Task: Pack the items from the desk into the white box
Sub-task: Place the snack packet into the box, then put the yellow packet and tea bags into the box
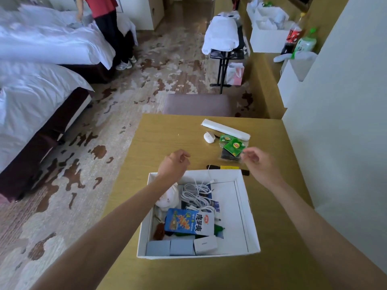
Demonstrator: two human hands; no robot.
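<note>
The white box [249, 208] sits on the wooden desk [163, 139] and holds a white cable [196, 193], a blue snack packet [188, 221], grey boxes [169, 247] and a white charger [206, 244]. Beyond it lie a clear bag of green tea packets [234, 146], a white oval device [209, 137], a long white case [226, 129] and a black and yellow stick [229, 168]. My left hand [174, 164] hovers over the box's far left corner, loosely curled and holding nothing. The fingertips of my right hand [259, 162] are at the bag's right edge; a pinch is unclear.
A padded chair [199, 104] stands at the desk's far edge and a wall [335, 132] borders its right side. Two beds are at left, with a person [102, 11] beside the far one. A luggage rack [226, 40], white boxes [270, 38] and bottles [293, 36] stand further back.
</note>
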